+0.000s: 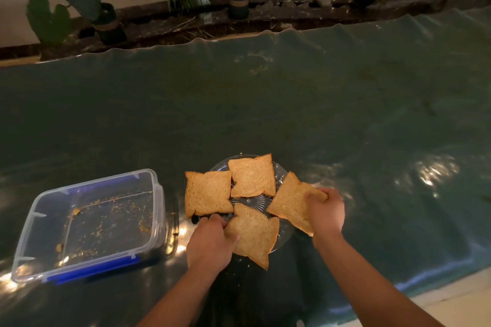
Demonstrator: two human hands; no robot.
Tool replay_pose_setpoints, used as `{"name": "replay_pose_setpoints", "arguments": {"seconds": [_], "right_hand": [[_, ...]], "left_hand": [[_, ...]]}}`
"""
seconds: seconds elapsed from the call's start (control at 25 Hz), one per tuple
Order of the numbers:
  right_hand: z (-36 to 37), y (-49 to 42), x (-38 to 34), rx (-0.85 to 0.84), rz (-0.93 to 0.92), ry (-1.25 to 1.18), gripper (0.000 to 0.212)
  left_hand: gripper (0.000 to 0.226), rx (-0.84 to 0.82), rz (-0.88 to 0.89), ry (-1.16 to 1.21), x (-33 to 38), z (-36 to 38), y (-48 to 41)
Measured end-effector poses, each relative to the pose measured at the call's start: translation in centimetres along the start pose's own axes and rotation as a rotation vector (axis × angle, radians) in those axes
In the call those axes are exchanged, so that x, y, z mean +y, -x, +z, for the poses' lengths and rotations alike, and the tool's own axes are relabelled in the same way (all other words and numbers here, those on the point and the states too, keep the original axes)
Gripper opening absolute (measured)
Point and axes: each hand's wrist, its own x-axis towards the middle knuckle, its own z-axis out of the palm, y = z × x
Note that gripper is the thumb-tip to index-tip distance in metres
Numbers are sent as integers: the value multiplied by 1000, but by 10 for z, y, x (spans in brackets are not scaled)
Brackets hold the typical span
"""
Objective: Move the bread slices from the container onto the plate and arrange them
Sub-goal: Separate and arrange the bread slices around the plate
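Four bread slices (252, 179) on the glass plate (279, 170); left hand (210, 243) pinches the nearest slice (255, 236), right hand (325, 212) grips the right-side slice (288, 202). Container (87, 225) left of the plate looks like just crumbs.

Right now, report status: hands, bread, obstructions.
Left hand gripping near slice; right hand gripping right slice. Four slices on glass plate. Container holds only crumbs. Nothing in the way.

Two hands are gripping bread: the left hand (210, 243) the near slice (255, 233), the right hand (325, 211) the right slice (289, 202), on a glass plate (279, 170).
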Motion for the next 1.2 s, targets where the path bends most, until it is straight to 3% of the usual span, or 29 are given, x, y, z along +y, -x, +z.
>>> {"name": "replay_pose_setpoints", "arguments": {"seconds": [0.2,0.72,1.0,1.2], "right_hand": [[12,3,1,9,-6,49,14],[25,-6,-5,-67,-111,232,23],[9,-10,-5,-153,-187,405,33],[2,-13,-15,-205,-267,485,27]], "left_hand": [[23,9,-19,58,-4,-3,1],[35,34,-4,78,-12,2,4],[56,427,145,-52,-21,-18,-17],[76,283,-37,-70,-10,-32,-41]]}}
